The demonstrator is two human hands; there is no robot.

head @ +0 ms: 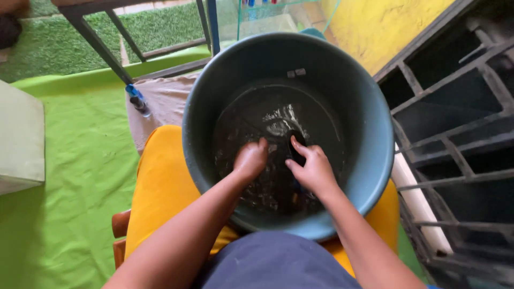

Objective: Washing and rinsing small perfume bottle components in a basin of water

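Both hands down in a grey-blue tub (375,134) of dark water

Left hand (250,159) curled shut — contents hidden; right hand (313,168) fingers half-closed round a dark object (296,145), gripped w/ thumb so it stays put underwater.

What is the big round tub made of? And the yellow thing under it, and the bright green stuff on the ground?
The tub looks like plastic: smooth, dull blue-grey, with a thick rolled rim. The yellow cover under it looks like cloth, matte and softly draped, though what it covers is hidden. The green sheet seems to be thin fabric, since it wrinkles and creases.
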